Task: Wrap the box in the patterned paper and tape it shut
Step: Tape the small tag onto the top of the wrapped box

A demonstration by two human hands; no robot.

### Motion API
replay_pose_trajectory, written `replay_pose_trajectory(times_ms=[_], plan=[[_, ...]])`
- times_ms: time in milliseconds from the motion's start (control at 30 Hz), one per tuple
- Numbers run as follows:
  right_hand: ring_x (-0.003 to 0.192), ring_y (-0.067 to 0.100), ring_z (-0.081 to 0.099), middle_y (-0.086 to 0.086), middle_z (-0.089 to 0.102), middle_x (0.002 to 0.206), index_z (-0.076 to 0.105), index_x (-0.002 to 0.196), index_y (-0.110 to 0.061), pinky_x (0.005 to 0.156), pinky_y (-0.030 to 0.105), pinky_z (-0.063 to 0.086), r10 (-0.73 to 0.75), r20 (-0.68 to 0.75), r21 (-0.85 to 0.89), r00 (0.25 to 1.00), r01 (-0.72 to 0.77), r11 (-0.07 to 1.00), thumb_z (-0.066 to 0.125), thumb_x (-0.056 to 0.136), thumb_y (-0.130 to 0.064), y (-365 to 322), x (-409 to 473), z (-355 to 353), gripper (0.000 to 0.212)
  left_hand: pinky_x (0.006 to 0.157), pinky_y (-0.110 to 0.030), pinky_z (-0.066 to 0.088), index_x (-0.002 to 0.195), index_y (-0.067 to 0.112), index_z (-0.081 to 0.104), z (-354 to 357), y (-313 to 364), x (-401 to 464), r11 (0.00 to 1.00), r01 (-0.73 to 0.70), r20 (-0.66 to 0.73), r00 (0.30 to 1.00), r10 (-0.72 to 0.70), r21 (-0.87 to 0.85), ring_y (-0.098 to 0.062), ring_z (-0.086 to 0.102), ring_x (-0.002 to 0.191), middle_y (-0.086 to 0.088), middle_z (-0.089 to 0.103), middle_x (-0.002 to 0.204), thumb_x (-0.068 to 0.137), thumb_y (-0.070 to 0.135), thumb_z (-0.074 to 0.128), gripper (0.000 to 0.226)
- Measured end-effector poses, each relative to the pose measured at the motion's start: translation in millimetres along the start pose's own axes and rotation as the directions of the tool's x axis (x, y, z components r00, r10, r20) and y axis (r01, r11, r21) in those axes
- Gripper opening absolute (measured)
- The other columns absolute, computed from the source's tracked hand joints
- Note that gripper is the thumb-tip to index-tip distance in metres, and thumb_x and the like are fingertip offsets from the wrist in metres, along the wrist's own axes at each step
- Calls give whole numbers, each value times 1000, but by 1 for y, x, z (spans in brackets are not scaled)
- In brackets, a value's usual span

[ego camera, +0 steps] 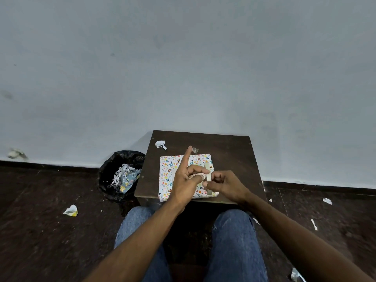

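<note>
Box (pixel 173 169), already covered in patterned paper (pixel 165 180), lies flat on a small dark counter (pixel 227 151), toward its near-left part, w/ the near edge of the box about level w/ the counter's front edge. Both hands sit over the box's right half. Left hand (pixel 186 180): index finger straight up and out, other fingers curled in, thumb and middle finger round a tape roll (pixel 196 176) that is mostly hidden behind them. Right hand (pixel 225 185): fingers curled, thumb and forefinger pinching a whitish tape strip (pixel 209 176) just beside the roll; the strip stands roughly upright between the two hands. Can't tell if the strip touches the paper. A pale strip runs along the box top near its right edge, prob. tape, partly behind the hands. On the counter far-left corner: a crumpled paper scrap (pixel 160 144). Just behind the box, near the left index tip: a small clear bit (pixel 195 149), too small to identify. Left of the counter, on the floor: bin (pixel 107 176) w/ black liner, holding paper shreds and patterned offcuts. More scraps on the dark floor (pixel 40 231) both sides. Person's knees in blue jeans (pixel 234 241) below the counter. Plain grey wall (pixel 183 68) behind.
</note>
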State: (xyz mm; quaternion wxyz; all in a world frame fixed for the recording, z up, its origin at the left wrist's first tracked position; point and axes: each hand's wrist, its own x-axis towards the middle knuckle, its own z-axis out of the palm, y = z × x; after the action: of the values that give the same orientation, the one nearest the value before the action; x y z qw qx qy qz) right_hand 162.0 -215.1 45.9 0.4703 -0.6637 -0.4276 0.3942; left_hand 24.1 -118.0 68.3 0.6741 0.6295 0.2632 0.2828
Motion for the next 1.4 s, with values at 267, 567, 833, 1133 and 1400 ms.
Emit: replay_pose_trajectory(times_ms=[267,567,833,1133,1400], plan=[[47,8,41,-7,47,48,42,55,-24,53,33,36,-162,-236,-510,958,20,860,73,85,-38,-7,-2,21,45,74,-23,48,148,38,23,0,-7,-3,994,-87,-168,981,97,67,-14,67,94,-4,72,83,82,-2,73,91],[51,7,31,-14,34,56,32,62,-26,46,24,19,-477,-298,-753,827,104,650,51,83,-45,-7,-6,37,34,75,-7,43,152,31,25,4,-8,-1,988,-138,-265,952,151,68,-14,65,93,-3,69,79,79,-3,73,94],[56,14,43,-7,46,58,43,63,-18,50,36,40,-461,-283,-636,841,195,747,58,82,-49,-1,-6,39,39,74,-13,48,147,35,27,-3,-5,3,994,-84,-192,979,69,-71,-7,66,78,-7,71,82,86,-1,70,82],[64,11,45,-11,49,66,44,68,-22,54,31,34,-364,-164,-680,917,163,715,60,88,-49,6,-11,19,37,77,-23,52,140,32,44,-10,-20,6,993,60,-173,982,-77,-102,-12,64,90,-14,70,97,88,-4,66,67],[89,28,64,5,67,96,59,83,-19,65,30,39,-34,-271,-837,962,-218,501,61,92,-40,34,1,-44,22,85,-21,52,118,35,59,-24,-29,5,990,131,-180,977,-119,60,-8,56,113,6,57,132,85,-6,66,54]])
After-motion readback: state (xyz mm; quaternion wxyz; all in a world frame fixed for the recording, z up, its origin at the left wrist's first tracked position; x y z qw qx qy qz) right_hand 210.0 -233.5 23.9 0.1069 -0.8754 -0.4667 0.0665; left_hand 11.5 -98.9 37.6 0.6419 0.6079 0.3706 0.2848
